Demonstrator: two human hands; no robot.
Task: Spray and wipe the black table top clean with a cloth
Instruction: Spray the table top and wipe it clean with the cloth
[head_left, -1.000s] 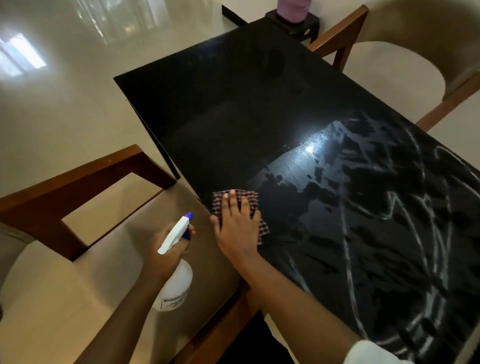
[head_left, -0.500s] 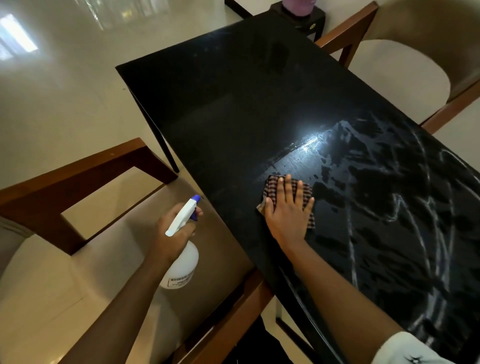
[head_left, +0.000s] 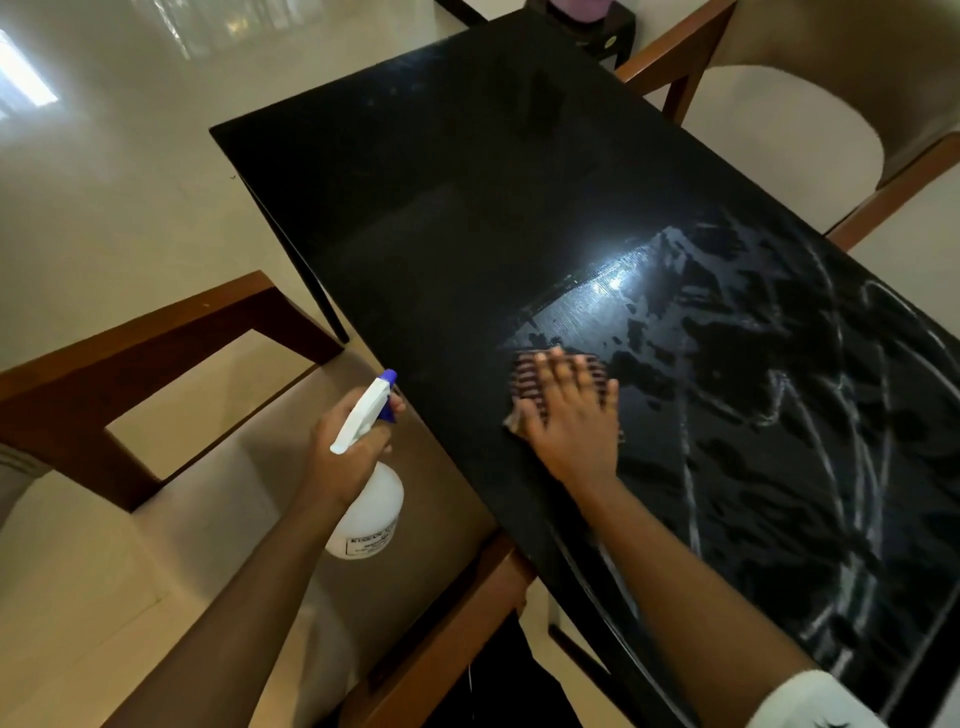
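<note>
Table (head_left: 467, 171): I see a black rectangular top, long axis running from the far left corner toward the near right. The far half is dull and dry-looking; the near right half is wet, with streaks, dark patches and a bright glare spot.
Chairs: I see one wooden-framed chair (head_left: 156, 332) with a beige seat at the table's left side, under my left arm; a second chair (head_left: 810, 104) stands at the table's far right side.
Floor (head_left: 104, 156): pale and glossy, with window reflections.
Bottle (head_left: 371, 512): a white, translucent spray bottle held off the table, above the left chair's seat, just beside the table edge. It stands roughly upright, the white trigger head with blue nozzle pointing up and toward the table. A label is on the body; I cannot read its print.
Cloth (head_left: 530, 376): a dark checked cloth lying flat on the table near its left edge, at the border of the wet area, mostly covered.
Left hand (head_left: 345, 447): wrapped around the bottle's neck, one finger at the trigger.
Right hand (head_left: 574, 415): flat, fingers spread, palm pressing the cloth to the table; blurred.
Sleeve (head_left: 810, 701): white, at the right forearm's edge.
</note>
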